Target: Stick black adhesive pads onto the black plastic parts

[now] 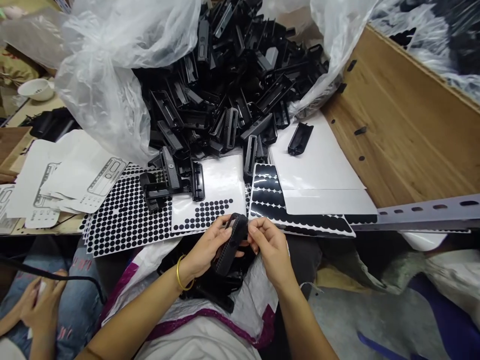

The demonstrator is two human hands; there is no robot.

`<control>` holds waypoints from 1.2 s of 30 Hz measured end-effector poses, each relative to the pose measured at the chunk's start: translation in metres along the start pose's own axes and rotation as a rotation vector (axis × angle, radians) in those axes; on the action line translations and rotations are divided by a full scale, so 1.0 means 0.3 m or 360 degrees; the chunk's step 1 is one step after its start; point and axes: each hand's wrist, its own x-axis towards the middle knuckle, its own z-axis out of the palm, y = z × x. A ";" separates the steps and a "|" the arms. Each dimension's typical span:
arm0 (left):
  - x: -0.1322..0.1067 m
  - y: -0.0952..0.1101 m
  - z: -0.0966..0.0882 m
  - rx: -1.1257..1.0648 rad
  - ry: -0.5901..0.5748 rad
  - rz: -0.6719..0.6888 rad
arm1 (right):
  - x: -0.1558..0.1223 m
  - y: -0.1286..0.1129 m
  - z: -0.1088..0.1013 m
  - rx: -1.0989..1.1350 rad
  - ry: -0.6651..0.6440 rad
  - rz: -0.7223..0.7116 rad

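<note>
1. One sack [258, 315], 6 o'clock, below the hands.
2. Left hand [206, 248], from 7 o'clock: fingers wrapped round one tilted black part [227, 255].
3. Right hand [272, 246], from 5 o'clock: thumb and forefinger pressed together by that part's upper end; anything pinched, I cannot tell.
4. One loose part [300, 139], 1 o'clock.
5. One heap [231, 125], 12 o'clock, too jumbled to count.

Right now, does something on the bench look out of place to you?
One black piece lies alone on the white sheets, apart from the pile, so it looks slightly stray. Some others lie untidily over the dotted sheet.
</note>
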 end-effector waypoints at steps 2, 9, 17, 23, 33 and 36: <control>-0.009 -0.004 -0.007 0.0018 -0.0014 -0.0016 | 0.006 0.004 0.008 -0.0009 0.0012 0.0018; -0.024 -0.006 0.000 0.0039 -0.0034 -0.0030 | 0.006 0.010 0.002 -0.0094 -0.0011 0.0018; -0.033 0.003 0.011 0.0098 0.0015 -0.0024 | 0.008 0.014 0.007 -0.0222 0.0000 -0.0020; -0.025 -0.013 0.017 0.0368 0.0118 0.0116 | 0.003 0.040 0.019 -0.0416 0.0069 -0.0092; -0.003 -0.052 -0.013 0.0892 0.0217 0.0432 | -0.012 0.069 0.056 -0.0834 0.0172 -0.0318; -0.017 -0.025 -0.033 0.0993 0.0180 0.0393 | -0.017 0.075 0.046 -0.1057 0.0256 -0.0423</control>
